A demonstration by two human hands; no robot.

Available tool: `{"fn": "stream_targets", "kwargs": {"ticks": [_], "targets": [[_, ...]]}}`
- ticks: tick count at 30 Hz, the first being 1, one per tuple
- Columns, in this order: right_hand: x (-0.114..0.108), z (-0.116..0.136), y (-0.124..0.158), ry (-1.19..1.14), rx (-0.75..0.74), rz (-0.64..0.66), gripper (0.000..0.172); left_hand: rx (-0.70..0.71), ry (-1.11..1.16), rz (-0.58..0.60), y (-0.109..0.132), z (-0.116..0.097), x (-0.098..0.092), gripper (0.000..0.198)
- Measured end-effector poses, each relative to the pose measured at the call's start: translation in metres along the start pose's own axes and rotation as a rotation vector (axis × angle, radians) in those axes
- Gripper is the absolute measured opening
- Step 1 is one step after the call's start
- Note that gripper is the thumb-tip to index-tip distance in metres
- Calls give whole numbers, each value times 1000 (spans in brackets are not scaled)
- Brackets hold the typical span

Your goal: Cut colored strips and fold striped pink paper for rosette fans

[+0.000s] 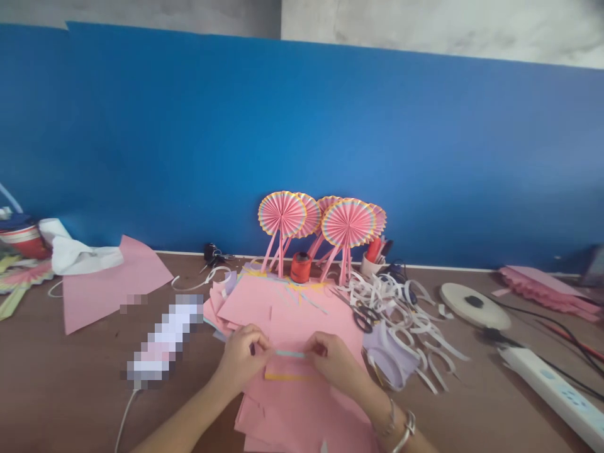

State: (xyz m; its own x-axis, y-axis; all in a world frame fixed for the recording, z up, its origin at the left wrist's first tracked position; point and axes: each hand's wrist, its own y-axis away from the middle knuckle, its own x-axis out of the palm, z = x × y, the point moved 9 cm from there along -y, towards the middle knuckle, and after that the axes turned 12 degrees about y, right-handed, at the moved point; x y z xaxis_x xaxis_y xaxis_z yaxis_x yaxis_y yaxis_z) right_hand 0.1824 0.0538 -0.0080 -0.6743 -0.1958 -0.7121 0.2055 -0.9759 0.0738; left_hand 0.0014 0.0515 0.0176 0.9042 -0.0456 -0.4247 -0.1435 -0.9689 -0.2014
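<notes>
blue-striped pink paper (290, 365) between left grip (244, 352) and right grip (334, 358)

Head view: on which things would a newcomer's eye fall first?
First, probably, the round, pleated pink paper fans with yellow edges, at the centre before the plain blue panel. Nearer, the left hand and right hand touch pink paper striped blue and yellow. To their right lies a tangle of curled white strips.

Pink paper (289, 367) with a light-blue stripe and a yellow edge.
Fans (348, 220): pink, rims banded yellow and pale blue; roll (301, 269): red; strips (380, 290): white; panel (189, 138): plain blue; table (85, 396): brown.
</notes>
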Motion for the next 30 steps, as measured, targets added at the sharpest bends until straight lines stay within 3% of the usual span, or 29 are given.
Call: {"fn": "stream_targets", "kwargs": {"ticks": [11,30], "targets": [[8,8,8,90,-118,33,29,-64,-243,188,8,-3,11,12],[12,11,12,214,-41,99,33,-28,-277,278,12,-1,19,14]]}}
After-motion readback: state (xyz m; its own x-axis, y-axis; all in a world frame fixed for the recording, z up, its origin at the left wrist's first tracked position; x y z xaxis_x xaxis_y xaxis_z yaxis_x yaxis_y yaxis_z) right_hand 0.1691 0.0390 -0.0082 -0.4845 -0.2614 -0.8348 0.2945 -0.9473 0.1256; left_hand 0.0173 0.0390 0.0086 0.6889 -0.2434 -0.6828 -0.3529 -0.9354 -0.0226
